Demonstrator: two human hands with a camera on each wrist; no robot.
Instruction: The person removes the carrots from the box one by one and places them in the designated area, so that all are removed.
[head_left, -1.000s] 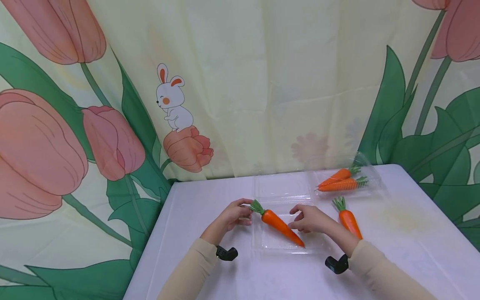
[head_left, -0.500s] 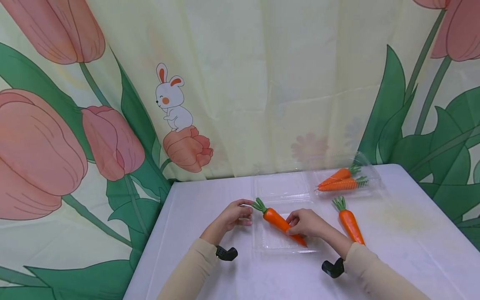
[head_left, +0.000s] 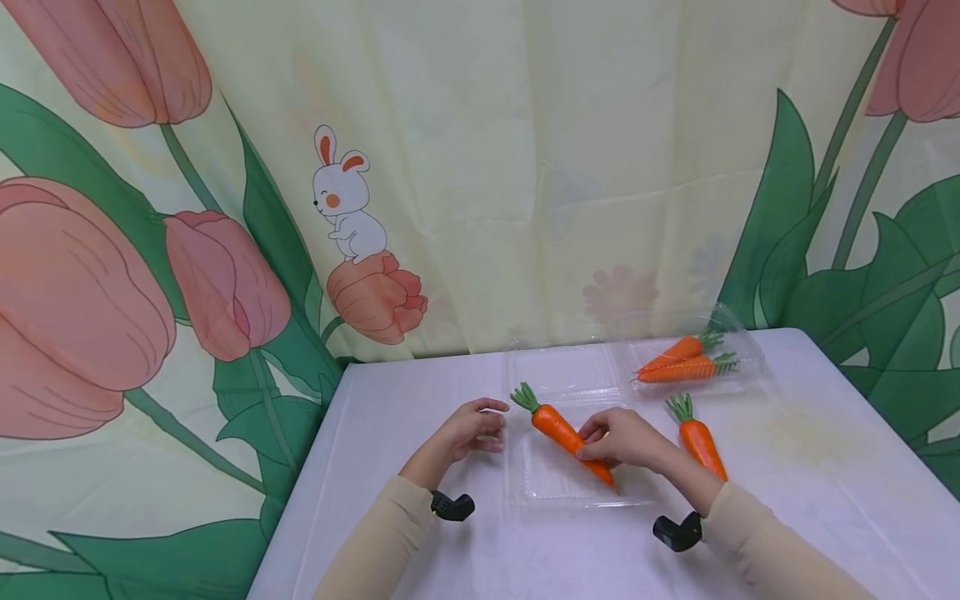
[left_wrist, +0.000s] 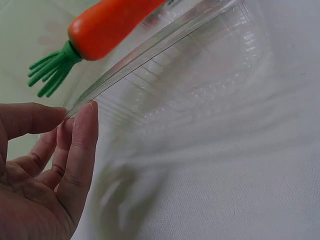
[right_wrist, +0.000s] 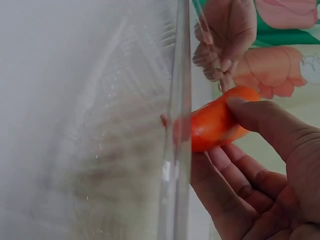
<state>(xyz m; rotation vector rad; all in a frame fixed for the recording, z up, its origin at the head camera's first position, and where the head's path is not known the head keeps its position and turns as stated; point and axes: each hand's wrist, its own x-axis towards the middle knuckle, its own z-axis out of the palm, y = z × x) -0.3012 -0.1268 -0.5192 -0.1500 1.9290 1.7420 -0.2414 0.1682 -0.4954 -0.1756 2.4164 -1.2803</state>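
Observation:
My right hand (head_left: 628, 437) pinches an orange carrot (head_left: 555, 425) between thumb and fingers near its pointed half. The carrot lies slanted over a clear plastic container (head_left: 551, 485), its green top (head_left: 525, 397) toward the far left. In the right wrist view the thumb presses on the carrot (right_wrist: 215, 125), and its tip shows through the container's wall. My left hand (head_left: 472, 429) is at the container's left side. Thumb and fingertips pinch the rim (left_wrist: 135, 60) in the left wrist view, with the carrot's leaves (left_wrist: 52, 72) just above them.
Farther back on the right, another clear container (head_left: 742, 375) holds two carrots (head_left: 686, 369). A single carrot (head_left: 701, 446) lies on the white table (head_left: 817, 500) beside my right forearm. The open container's lid (head_left: 566, 371) spreads toward the printed curtain (head_left: 480, 208).
My right hand has closed on the carrot, which lay untouched by it at first. The carrot has shifted slightly right, its leaves away from my left hand. The left hand stays put.

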